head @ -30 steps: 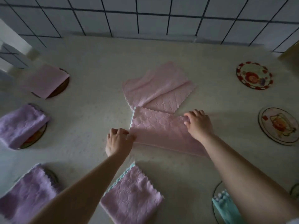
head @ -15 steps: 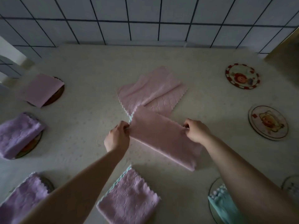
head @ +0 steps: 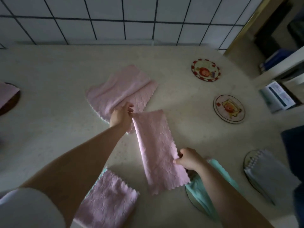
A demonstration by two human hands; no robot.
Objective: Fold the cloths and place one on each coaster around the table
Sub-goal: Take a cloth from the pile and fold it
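A pink cloth (head: 158,150), folded into a long strip, hangs lifted over the table's middle. My left hand (head: 120,116) pinches its far end and my right hand (head: 189,159) pinches its right edge near the lower end. Behind it more pink cloth (head: 120,91) lies loose on the table. Two picture coasters stand bare at the right: a red-rimmed coaster (head: 205,72) and a coaster with a cartoon figure (head: 229,109). A folded pink cloth (head: 107,199), a teal cloth (head: 200,191) on a coaster and a grey cloth (head: 266,175) on a coaster lie near me.
At the far left edge sits a dark coaster (head: 9,102) with a pink cloth on it. A tiled wall (head: 131,20) backs the table. A shelf with boxes (head: 279,96) stands off the table's right side, and something dark blue (head: 294,148) is at the right edge.
The view swung right. My hands lifted the pink strip off the table and turned it lengthwise; my right hand came back toward me while my left moved away.
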